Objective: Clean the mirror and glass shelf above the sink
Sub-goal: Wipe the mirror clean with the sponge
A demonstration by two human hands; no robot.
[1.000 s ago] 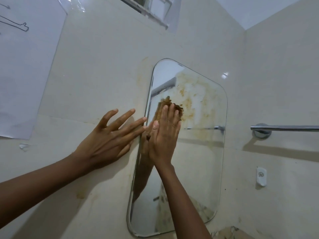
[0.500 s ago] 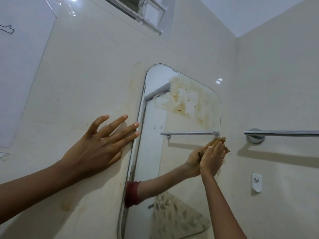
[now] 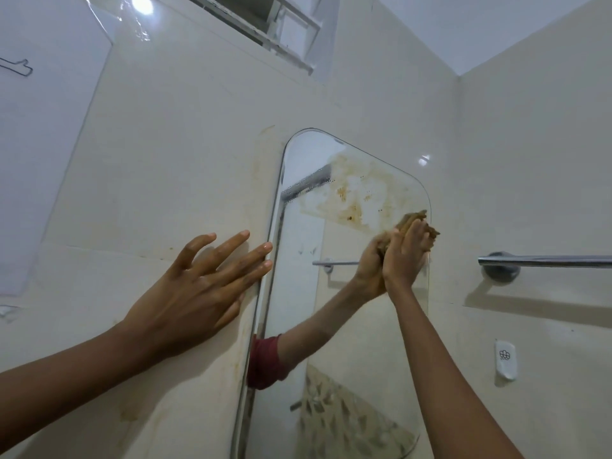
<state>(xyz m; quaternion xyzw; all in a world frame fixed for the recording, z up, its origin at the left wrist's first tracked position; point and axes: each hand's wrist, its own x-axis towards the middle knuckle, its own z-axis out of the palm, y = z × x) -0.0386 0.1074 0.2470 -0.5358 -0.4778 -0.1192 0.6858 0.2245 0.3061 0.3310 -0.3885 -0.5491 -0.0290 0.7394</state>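
A tall mirror (image 3: 347, 319) with rounded corners hangs on the cream tiled wall. Brown, rusty stains cover its upper part (image 3: 351, 193). My right hand (image 3: 405, 256) presses a brown cloth (image 3: 419, 226) flat against the glass at the mirror's right edge, just below the stained patch. My left hand (image 3: 198, 289) lies flat on the wall tile beside the mirror's left edge, fingers spread, fingertips touching the rim. The mirror reflects my right arm with a red sleeve. No glass shelf is in view.
A chrome towel bar (image 3: 543, 261) is fixed to the wall right of the mirror. A small white plastic hook (image 3: 505, 359) sits below it. A window frame (image 3: 281, 24) is above. A white sheet (image 3: 39, 144) covers the wall at left.
My right hand with the cloth swept from the mirror's left-centre to its right edge, then rose slightly toward the stains. My left hand stayed on the wall.
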